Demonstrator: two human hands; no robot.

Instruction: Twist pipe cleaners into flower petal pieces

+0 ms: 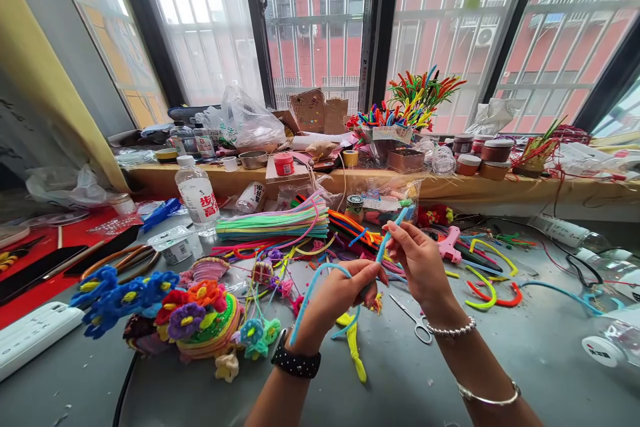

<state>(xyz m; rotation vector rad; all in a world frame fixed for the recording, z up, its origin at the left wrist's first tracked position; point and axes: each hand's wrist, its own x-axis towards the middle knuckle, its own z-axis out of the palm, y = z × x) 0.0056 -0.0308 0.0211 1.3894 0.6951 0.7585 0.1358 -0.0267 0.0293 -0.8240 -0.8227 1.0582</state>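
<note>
A light blue pipe cleaner (316,278) is stretched between my two hands, with one loose end curving back over my left wrist and another hanging below. My left hand (345,290) pinches it near the middle. Higher up, close to its upper tip, my right hand (415,257) grips the same pipe cleaner between thumb and fingers. Under my hands lies a yellow pipe cleaner piece (354,347) on the grey table (400,400). Small scissors (415,321) rest beside my right wrist. To the left sits a cluster of fuzzy pipe cleaner flowers (187,320).
Bundled pastel pipe cleaners (273,220) lie behind my hands. A pink glue gun (451,245) and bent pipe cleaners (483,290) are at right. A white bottle (197,193) stands at left, near a power strip (35,337). Jars (496,152) line the windowsill.
</note>
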